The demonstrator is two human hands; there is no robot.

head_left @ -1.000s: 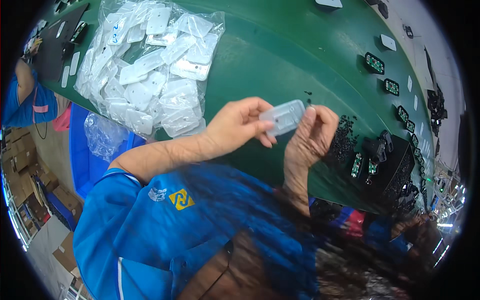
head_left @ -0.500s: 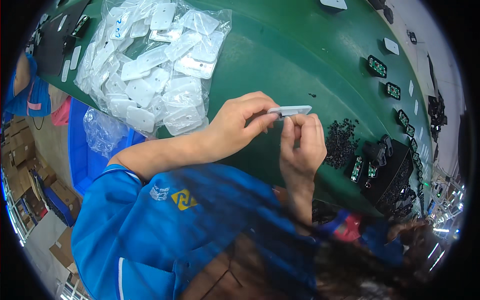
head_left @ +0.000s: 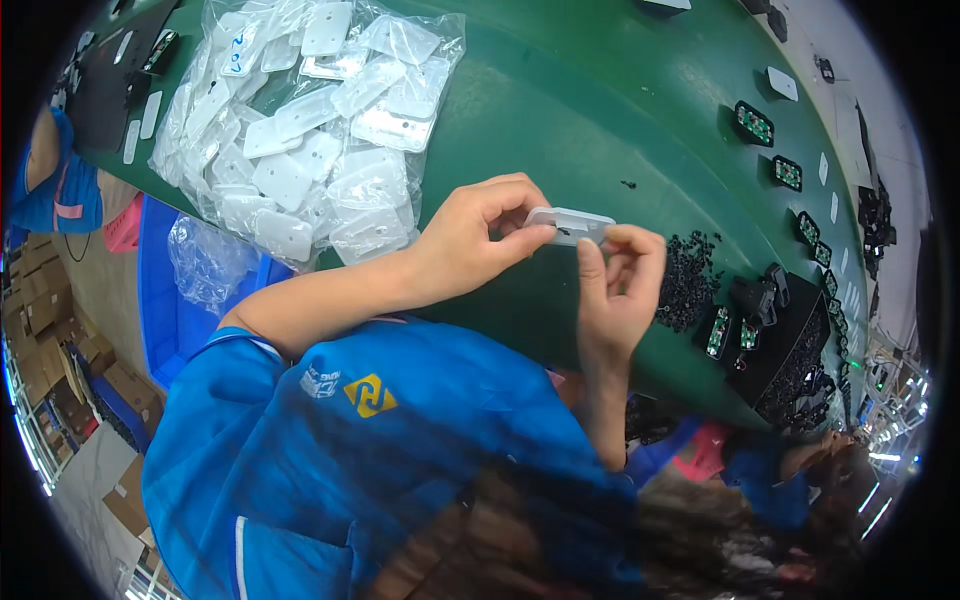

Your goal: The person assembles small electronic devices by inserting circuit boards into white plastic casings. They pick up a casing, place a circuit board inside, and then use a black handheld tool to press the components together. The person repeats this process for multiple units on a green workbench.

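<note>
Clear cover (head_left: 570,217): has tipped since half a second ago from nearly edge-on, so more of its hollow side shows; it is between the two hands, over the surface (head_left: 540,110).
Left hand (head_left: 480,230): grip clamped on the cover's left end, thumb in front.
Right hand (head_left: 620,285): has shifted slightly right; its fingertips are at the cover's right end, and whether this grip is closed on it I cannot tell.
Plastic bag (head_left: 182,152): see-through, spread out, filled with a loose heap of whitish covers (head_left: 283,180).
Blue crate (head_left: 157,310): beside the surface, with crumpled clear plastic (head_left: 208,265) inside.
Green surface: carries a pile of small black parts (head_left: 688,285) near the right hand, one dark piece (head_left: 628,184) apart from it, and black cases with circuit boards (head_left: 754,123) along the right.
Room: cardboard boxes (head_left: 40,310) at the left; another person's blue sleeve (head_left: 60,130) by the far left edge.
</note>
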